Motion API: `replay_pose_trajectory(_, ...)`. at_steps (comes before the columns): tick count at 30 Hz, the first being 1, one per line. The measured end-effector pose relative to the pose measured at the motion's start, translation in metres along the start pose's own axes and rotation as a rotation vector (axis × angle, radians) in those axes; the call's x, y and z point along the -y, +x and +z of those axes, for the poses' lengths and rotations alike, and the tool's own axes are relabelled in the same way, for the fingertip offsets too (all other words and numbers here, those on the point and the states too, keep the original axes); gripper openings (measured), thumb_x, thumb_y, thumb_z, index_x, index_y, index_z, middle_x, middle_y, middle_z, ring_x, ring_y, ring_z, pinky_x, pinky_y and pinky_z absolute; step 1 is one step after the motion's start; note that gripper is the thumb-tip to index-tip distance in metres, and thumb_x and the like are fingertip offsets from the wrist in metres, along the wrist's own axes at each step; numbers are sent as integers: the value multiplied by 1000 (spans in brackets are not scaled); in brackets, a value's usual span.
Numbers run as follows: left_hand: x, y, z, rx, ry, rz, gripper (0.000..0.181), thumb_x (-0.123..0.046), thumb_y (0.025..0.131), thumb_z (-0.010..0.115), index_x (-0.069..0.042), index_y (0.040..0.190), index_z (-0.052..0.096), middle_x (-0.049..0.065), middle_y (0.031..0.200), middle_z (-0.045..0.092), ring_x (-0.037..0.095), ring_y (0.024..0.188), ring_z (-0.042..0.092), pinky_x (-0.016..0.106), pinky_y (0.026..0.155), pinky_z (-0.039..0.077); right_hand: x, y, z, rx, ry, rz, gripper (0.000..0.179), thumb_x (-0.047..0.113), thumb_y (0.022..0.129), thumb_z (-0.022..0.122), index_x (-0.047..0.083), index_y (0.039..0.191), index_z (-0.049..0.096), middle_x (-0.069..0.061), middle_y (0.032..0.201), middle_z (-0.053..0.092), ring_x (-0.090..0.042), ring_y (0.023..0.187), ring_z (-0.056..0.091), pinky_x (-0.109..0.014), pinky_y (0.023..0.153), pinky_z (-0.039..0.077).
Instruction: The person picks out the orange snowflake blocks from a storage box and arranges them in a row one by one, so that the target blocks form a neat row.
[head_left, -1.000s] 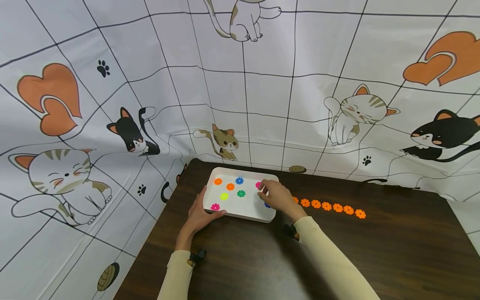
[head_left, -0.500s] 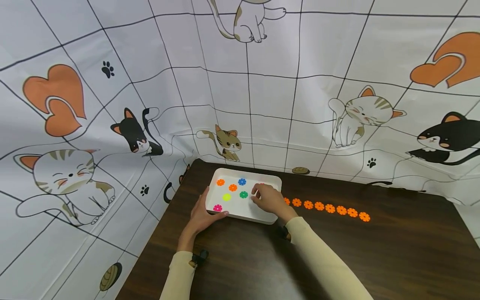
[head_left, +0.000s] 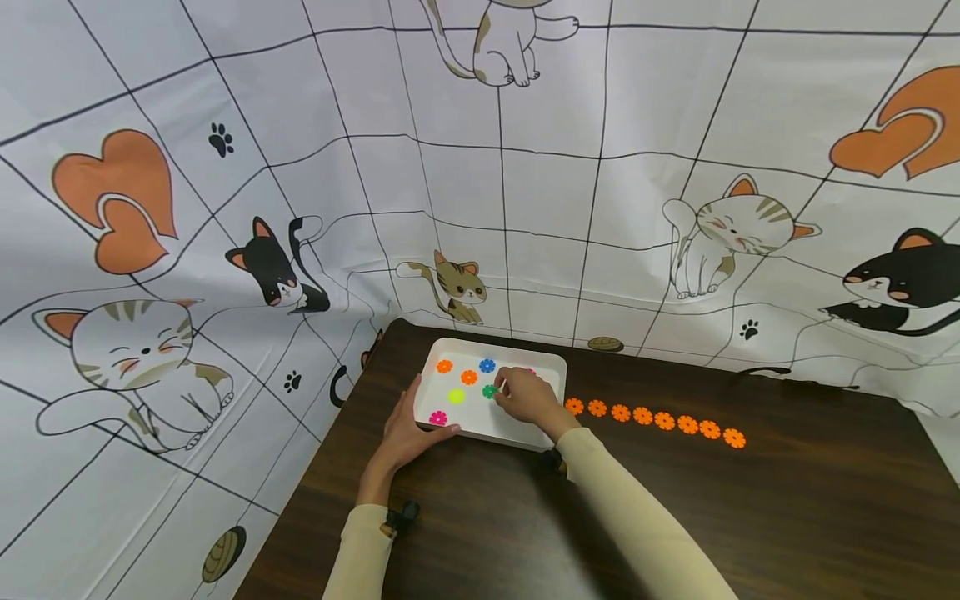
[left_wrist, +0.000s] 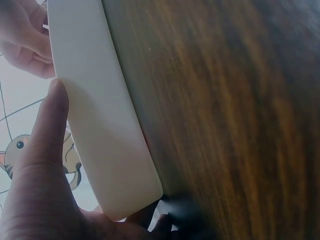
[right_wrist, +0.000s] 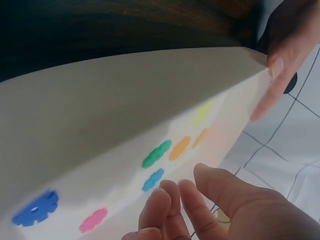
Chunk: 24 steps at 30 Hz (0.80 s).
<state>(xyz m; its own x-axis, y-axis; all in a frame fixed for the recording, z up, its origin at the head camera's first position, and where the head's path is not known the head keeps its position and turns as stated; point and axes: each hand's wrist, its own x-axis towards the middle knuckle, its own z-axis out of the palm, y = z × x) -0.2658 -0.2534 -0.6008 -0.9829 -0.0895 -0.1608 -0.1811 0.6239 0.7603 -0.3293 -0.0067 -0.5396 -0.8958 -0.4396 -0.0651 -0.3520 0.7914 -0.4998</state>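
A white tray (head_left: 495,435) holds several small flower-shaped discs. At its near left corner my left hand (head_left: 402,435) grips it, the thumb (left_wrist: 42,135) along the near wall's rim and the fingers round the side. Over the tray, my right hand (head_left: 527,397) has its fingertips close by a green disc (head_left: 489,392). In the right wrist view its fingers (right_wrist: 200,207) are loosely bent, nothing between them and the thumb. About it lie a light blue disc (right_wrist: 153,180), a pink disc (right_wrist: 93,220) and a dark blue disc (right_wrist: 35,209).
Right of the tray, a row of several orange discs (head_left: 664,421) runs across the dark wooden table (head_left: 495,525). Left in the tray are a yellow disc (head_left: 457,397), an orange disc (head_left: 468,377) and a pink disc (head_left: 438,418). A cat-print sheet (head_left: 540,192) hangs behind.
My right hand has moved left over the tray, from the pink disc at its right side to the green one. My left hand stays on the corner. The view has shifted slightly.
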Motion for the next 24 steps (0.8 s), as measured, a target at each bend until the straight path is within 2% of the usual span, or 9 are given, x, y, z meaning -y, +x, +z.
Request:
replay_pose_trajectory(6,0,-1,-2,-9,8,13,125,-63,71,85,-31,165,9,11,173,15,42,161,7,74,123,9,10,8,6,-1,2,-33,16,20,96,68,9,107,69,-5,93,69,-14,77,59,-30,63,51)
replay_pose_trajectory(14,3,-1,0,-14,-3,33,123,-62,72,85,-34,164,8,10,173,17,40,161,11,73,124,11,19,17,10,20,-23,-23,19,20,96,68,9,111,69,-4,93,67,-15,80,58,-32,65,53)
replay_pose_trajectory(20,1,0,-2,-23,-2,21,124,-64,71,84,-34,164,9,12,172,18,42,159,16,73,123,12,21,26,10,30,-24,-32,22,20,97,67,8,115,68,-7,98,68,-17,85,61,-35,69,56)
replay_pose_trajectory(24,3,-1,0,-26,-6,15,124,-64,70,85,-34,164,10,11,172,18,41,160,14,73,123,12,21,31,17,44,-20,-17,22,21,97,67,9,115,67,-7,98,68,-18,84,60,-34,71,56)
